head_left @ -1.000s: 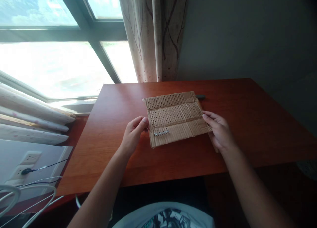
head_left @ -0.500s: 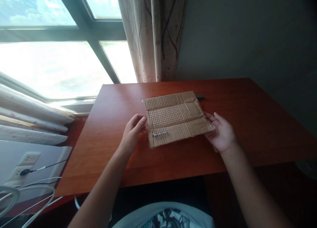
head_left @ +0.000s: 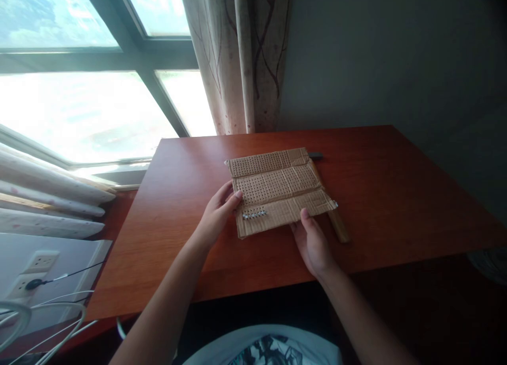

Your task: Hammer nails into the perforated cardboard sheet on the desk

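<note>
A brown cardboard sheet [head_left: 277, 188] is held tilted over the table. Rows of small holes cover its upper two panels, and creases divide it. Near its lower left, a short row of small white pieces [head_left: 254, 215] sits in the holes; what they are is too small to tell. My left hand [head_left: 219, 212] grips the sheet's left edge, thumb on top and fingers behind. At the lower edge, right of the middle, my right hand [head_left: 315, 243] has its thumb over the front and its fingers under the cardboard. A small white bit shows at the sheet's right corner.
Partly under the sheet, a brown wood-like strip [head_left: 339, 226] lies on the red-brown table [head_left: 396, 196]. Behind it a flat grey piece [head_left: 316, 156] sticks out. A window, curtain [head_left: 237, 64] and wall socket [head_left: 41, 262] with cables stand to the left.
My right hand has moved left from the sheet's right corner to its lower edge, uncovering the brown strip. My left thumb has come further onto the cardboard.
</note>
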The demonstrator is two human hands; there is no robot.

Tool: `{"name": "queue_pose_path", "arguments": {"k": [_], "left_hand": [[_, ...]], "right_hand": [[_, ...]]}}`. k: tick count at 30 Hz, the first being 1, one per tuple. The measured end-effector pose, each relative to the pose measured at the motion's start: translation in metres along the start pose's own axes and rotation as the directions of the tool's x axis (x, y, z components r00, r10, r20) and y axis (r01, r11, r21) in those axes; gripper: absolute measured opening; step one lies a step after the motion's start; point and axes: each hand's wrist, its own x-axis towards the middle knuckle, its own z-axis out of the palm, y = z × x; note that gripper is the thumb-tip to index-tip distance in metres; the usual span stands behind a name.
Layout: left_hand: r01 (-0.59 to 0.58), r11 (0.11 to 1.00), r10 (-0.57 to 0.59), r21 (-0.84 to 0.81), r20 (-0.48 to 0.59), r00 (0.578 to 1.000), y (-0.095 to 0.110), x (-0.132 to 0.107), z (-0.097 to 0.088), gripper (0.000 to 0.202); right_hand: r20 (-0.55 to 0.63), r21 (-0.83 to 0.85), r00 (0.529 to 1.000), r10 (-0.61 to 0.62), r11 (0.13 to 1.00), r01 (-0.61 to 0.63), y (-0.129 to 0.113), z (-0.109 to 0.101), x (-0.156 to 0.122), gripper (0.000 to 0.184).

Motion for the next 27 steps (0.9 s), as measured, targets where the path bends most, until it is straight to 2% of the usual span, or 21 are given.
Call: {"name": "queue_pose_path", "arguments": {"k": [4, 8, 10, 12, 16, 19, 22, 27], "left_hand": [[-0.014, 1.000, 0.014, -0.022, 0.011, 1.000, 0.000, 0.000, 0.007, 0.061], [-0.060, 0.997, 0.063, -0.057, 0.063, 0.996, 0.003, 0.006, 0.031, 0.057], [-0.078, 0.995, 0.084, -0.058, 0.108, 0.991, 0.004, 0.017, 0.051, 0.057], [-0.105, 0.993, 0.110, -0.044, 0.142, 0.984, 0.004, 0.033, 0.077, 0.055], [-0.086, 0.995, 0.094, -0.046, 0.210, 0.973, -0.005, 0.075, 0.132, 0.046], [-0.080, 0.996, 0.085, -0.030, 0.231, 0.969, -0.011, 0.104, 0.163, 0.041], [-0.094, 0.996, 0.092, -0.006, 0.257, 0.962, -0.013, 0.123, 0.179, 0.041], [-0.097, 0.993, 0.073, 0.068, 0.285, 0.956, -0.011, 0.133, 0.190, 0.036]], "right_hand": [[-0.037, -0.135, 0.999, -0.018, 0.991, 0.013, 0.012, -0.002, 0.003, 0.049], [-0.150, -0.195, 0.981, -0.121, 0.977, 0.090, 0.001, -0.016, 0.006, 0.043], [-0.187, -0.202, 0.960, -0.207, 0.965, 0.169, -0.015, -0.027, 0.011, 0.041], [-0.187, -0.171, 0.953, -0.239, 0.963, 0.208, -0.036, -0.040, 0.021, 0.041], [-0.210, -0.172, 0.925, -0.316, 0.943, 0.283, -0.075, -0.072, 0.044, 0.032], [-0.237, -0.162, 0.909, -0.343, 0.937, 0.311, -0.091, -0.094, 0.059, 0.026], [-0.237, -0.133, 0.914, -0.329, 0.943, 0.305, -0.098, -0.109, 0.071, 0.025], [-0.279, -0.092, 0.884, -0.375, 0.927, 0.364, -0.100, -0.123, 0.087, 0.022]]}}
